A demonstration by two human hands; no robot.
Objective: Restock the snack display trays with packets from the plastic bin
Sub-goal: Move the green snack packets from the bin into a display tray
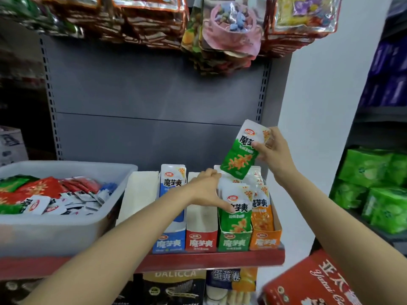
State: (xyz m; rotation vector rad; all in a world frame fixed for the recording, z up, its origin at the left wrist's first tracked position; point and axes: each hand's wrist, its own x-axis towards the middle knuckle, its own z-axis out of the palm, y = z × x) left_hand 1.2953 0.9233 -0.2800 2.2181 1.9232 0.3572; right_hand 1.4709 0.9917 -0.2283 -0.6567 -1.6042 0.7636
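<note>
Hanging snack bags (pixel 229 34) overhead; red carton (pixel 308 282) below-right.

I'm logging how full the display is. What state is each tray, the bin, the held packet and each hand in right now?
Plastic bin: holds loose packets.
Blue tray: packets standing inside.
Red tray: no packets visible.
Green tray: well stocked.
Orange tray: stocked.
Green packet: held above the green tray, tilted.
Right hand: grips the green packet.
Left hand: fingers on the green tray's packets.

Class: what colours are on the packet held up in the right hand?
Green below, white on top, on the packet in the right hand; head view.
</note>
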